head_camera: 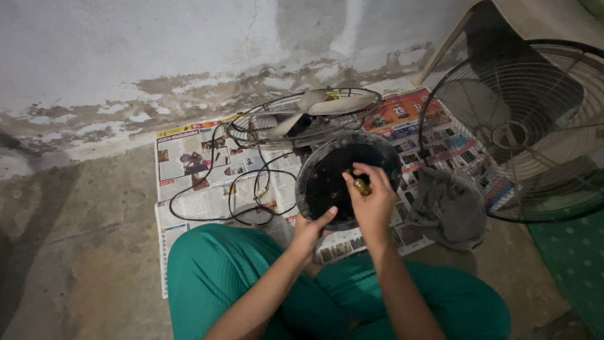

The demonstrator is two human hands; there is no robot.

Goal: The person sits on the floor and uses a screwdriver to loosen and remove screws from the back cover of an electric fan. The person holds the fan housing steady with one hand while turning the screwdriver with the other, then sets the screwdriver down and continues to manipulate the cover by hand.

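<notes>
Newspaper (189,189) covered the floor at frame centre. Left hand (309,230) gripped the dark disc's (333,179) lower rim; right hand (372,200) pinched a brass knob (362,186) at its middle (axis toward camera).

We were on the floor of a simple room in a home, not in a proper workshop. The concrete floor (82,252) was bare and stained, and the plastered wall (157,44) had damp marks and peeling paint along its bottom edge. There was no bench; we sat cross-legged on the ground. Sheets of newspaper (201,182) were spread on the floor as a working surface. On them lay fan parts: a wire guard with blades (302,116) and a black cable (245,195). A grey cloth (448,211) lay nearby. At the right stood a plastic chair (503,25) and a green mat (576,264).
</notes>
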